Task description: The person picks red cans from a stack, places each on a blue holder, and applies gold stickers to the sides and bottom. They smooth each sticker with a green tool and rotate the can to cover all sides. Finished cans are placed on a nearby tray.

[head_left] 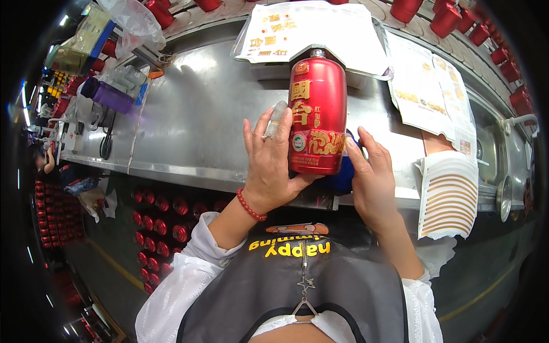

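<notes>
A glossy red bottle (318,117) with gold lettering, a gold dragon band and a dark cap lies tilted over the metal table, its base toward me. My left hand (271,157) grips its left side, the thumb beneath the base; one finger is wrapped in pale tape. Against the bottle's lower right edge rests the thumb of my right hand (372,174), with the other fingers bent beside it. A blue thing (341,182) shows under the bottle and between my right thumb and fingers; its kind is partly hidden.
Sheets of gold labels (269,34) lie beyond the bottle, with more label sheets (420,91) at right. A sheet of curved gold strips (449,197) hangs over the near edge. A purple bottle (108,95) lies at left. Several red bottles (446,22) line the far side.
</notes>
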